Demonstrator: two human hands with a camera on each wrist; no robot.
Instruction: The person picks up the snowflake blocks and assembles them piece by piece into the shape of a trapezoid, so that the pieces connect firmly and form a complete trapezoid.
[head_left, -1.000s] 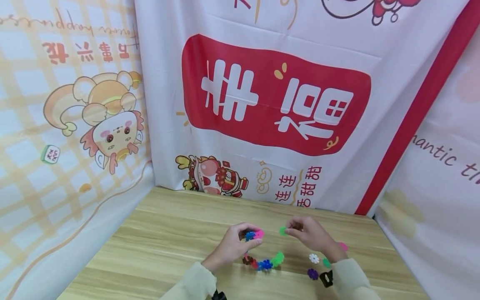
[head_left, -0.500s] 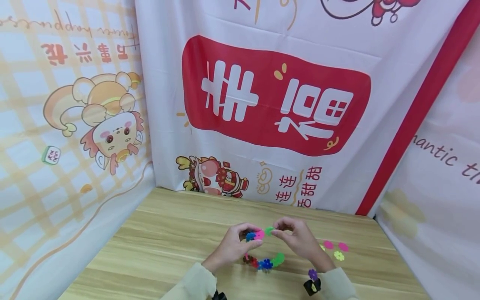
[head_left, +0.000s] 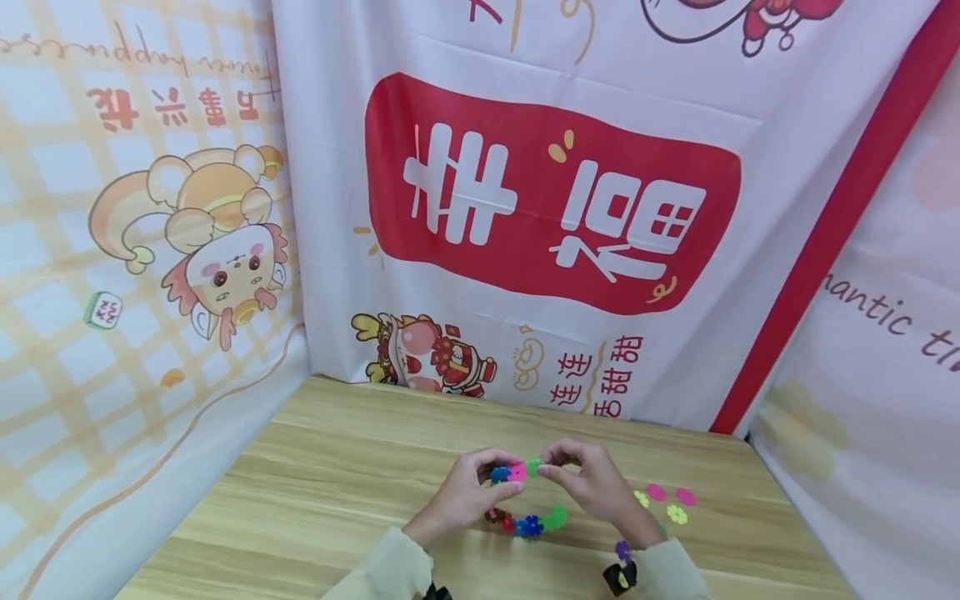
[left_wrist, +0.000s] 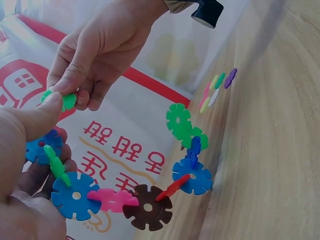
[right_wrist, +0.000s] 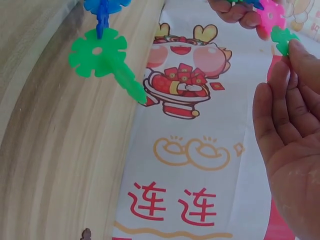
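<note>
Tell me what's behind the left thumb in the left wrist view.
A green disc, pinched by the right hand, shows past the left thumb; below, part of a blue disc. Whatever else the thumb covers is hidden.

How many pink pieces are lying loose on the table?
2. One pink piece lies to the right of the right hand; the other pink piece lies just further right. More may be hidden.

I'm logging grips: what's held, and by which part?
The left hand holds the disc chain near its raised end, at a pink disc; the right hand pinches a green disc by its edge.
</note>
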